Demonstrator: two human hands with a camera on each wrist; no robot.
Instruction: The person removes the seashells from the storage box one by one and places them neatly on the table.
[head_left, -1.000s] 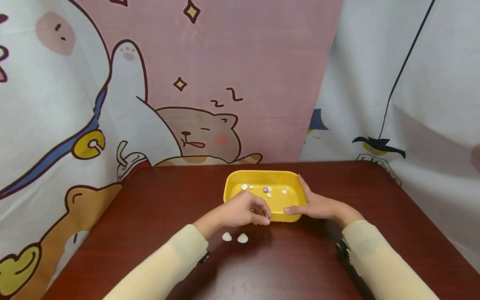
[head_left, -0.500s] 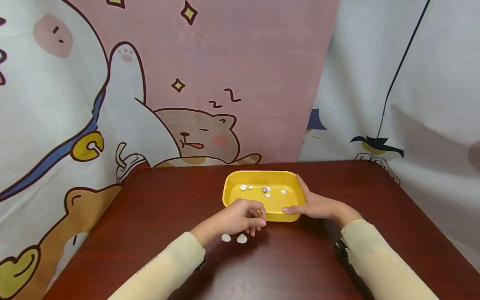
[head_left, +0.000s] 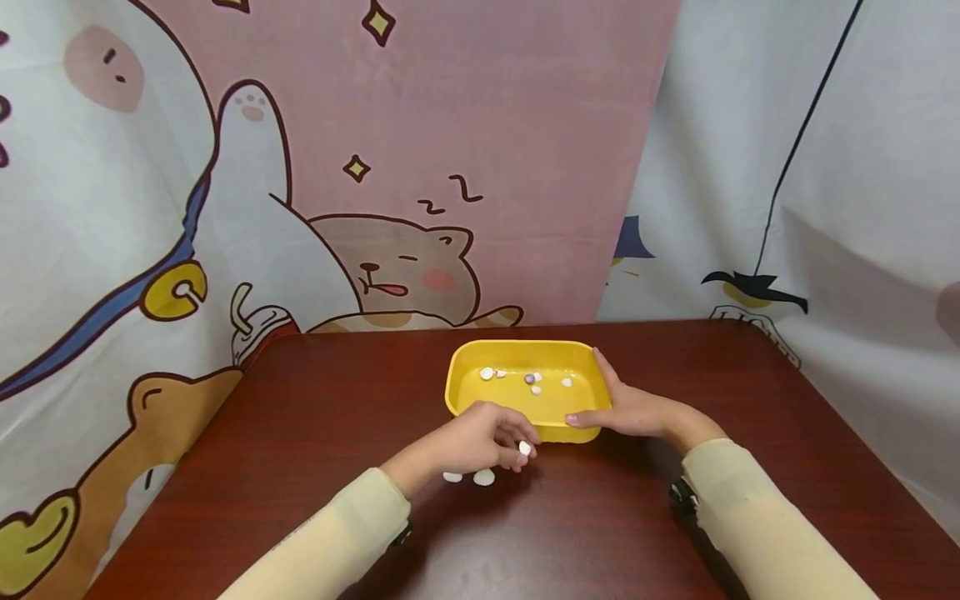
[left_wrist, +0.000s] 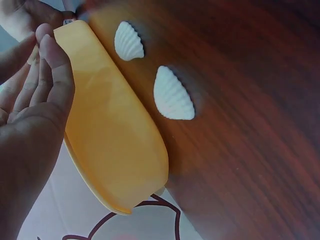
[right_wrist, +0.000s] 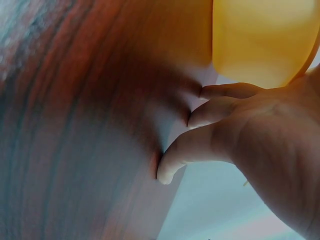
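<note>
My left hand (head_left: 480,437) pinches a small white seashell (head_left: 524,448) between thumb and fingertips, just in front of the yellow plastic tray (head_left: 555,434). In the left wrist view the left hand (left_wrist: 37,95) hides that shell. My right hand (head_left: 641,410) holds the tray's right end, its thumb over the front rim and the fingers along the outer side. In the right wrist view, fingertips (right_wrist: 167,170) of that hand reach down to the table. Two white ribbed shells, a nearer one (left_wrist: 173,94) and a farther one (left_wrist: 129,41), lie on the table by the tray.
Inside the tray lie several small pieces, among them a round white one (head_left: 487,374), a purplish one (head_left: 529,379) and a white one (head_left: 567,382). The dark red-brown wooden table (head_left: 337,392) ends at a cloth backdrop (head_left: 555,167) with cartoon animals.
My left hand has drawn back slightly from the tray's front rim, and the white shell in its fingertips has come into sight. The right hand has stayed on the tray.
</note>
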